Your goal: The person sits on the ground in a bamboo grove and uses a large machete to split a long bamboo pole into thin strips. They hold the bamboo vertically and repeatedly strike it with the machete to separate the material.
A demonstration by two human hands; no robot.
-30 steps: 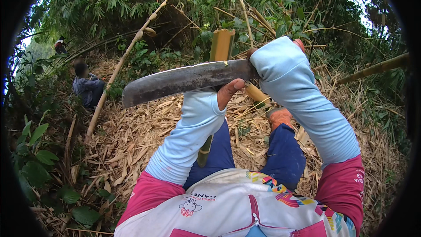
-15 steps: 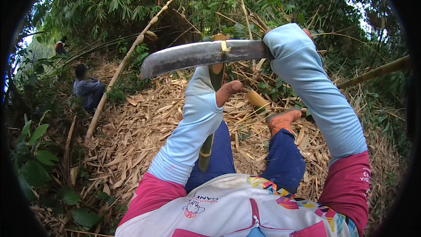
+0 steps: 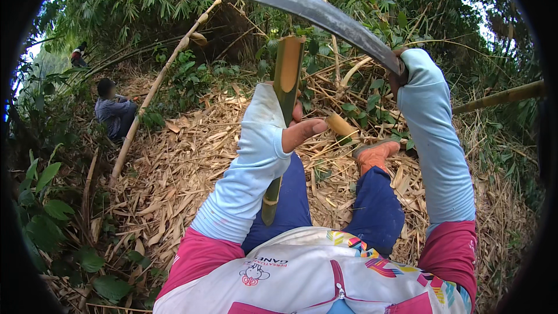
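Observation:
My left hand (image 3: 303, 132) grips a green bamboo stick (image 3: 286, 96), held upright in front of my thighs. Its upper end has a pale, freshly cut face, and its lower end tapers to a point near my belly. At the upper right, my right hand (image 3: 397, 71) is closed around the handle of a machete (image 3: 331, 16), the handle mostly hidden by the hand and sleeve. The long curved blade reaches up and left, above the stick's top and apart from it.
Dry bamboo leaves and chips (image 3: 192, 168) cover the ground. A short bamboo offcut (image 3: 340, 125) lies beyond my orange boot (image 3: 376, 156). One slanting pole (image 3: 152, 96) stands left; another (image 3: 500, 97) juts in from the right. A person (image 3: 113, 110) sits at left, another farther back.
The machete has risen off the bamboo's upper end, its tip swinging upward. My right hand has shifted right and slightly down. The stick's pale cut face, previously behind the blade, now shows.

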